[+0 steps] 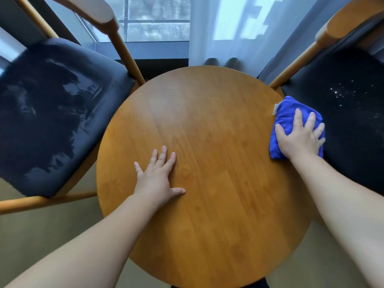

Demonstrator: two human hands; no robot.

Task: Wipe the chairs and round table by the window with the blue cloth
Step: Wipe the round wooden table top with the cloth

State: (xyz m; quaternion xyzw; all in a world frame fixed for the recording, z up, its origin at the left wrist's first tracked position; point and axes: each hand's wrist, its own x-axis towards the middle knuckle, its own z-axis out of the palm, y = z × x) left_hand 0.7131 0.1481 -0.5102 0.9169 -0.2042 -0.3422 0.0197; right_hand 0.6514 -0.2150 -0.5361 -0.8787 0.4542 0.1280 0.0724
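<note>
Dark-cushioned wooden chair (52, 113) stood left of the round wooden table (207, 204). Left hand (158, 177) lay flat and empty on it; right hand (299, 138), fingers spread, pressed the folded blue cloth (288, 113) at the table's right edge, beside another dark-seated chair (349, 113).

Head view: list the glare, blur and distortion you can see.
Head view: window light leaves glossy streaks on the left chair seat and a pale sheen across the table; the left chair's backrest is motion-blurred; the wide lens bows both chairs outward and stretches the forearms; small white specks show on the right chair; the cloth under the right hand stays sharp.
</note>
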